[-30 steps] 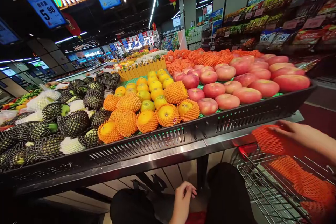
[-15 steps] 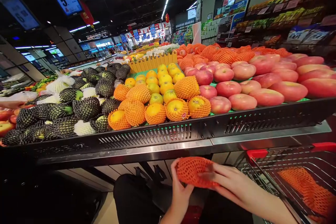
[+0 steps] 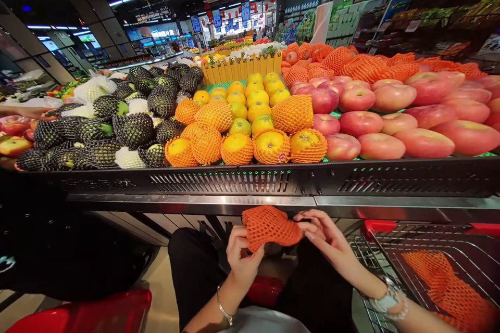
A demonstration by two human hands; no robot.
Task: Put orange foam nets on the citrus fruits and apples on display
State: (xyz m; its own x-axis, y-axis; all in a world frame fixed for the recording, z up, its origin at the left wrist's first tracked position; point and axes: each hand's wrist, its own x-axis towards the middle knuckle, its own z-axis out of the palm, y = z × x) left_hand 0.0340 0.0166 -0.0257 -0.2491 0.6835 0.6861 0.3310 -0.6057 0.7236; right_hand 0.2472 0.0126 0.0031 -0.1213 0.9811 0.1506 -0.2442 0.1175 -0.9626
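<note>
Foam net (image 3: 270, 226) bridges left hand (image 3: 241, 257) and right hand (image 3: 328, 242) (each grip pinching it).

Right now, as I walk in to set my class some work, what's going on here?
A seated person holds an orange-red mesh sleeve in front of a fruit display. The left hand pinches one end, while the right hand's fingertips are at the other. More mesh netting lies in the wire cart to the right. On the display, the front apples are bare, and the front oranges wear mesh.
</note>
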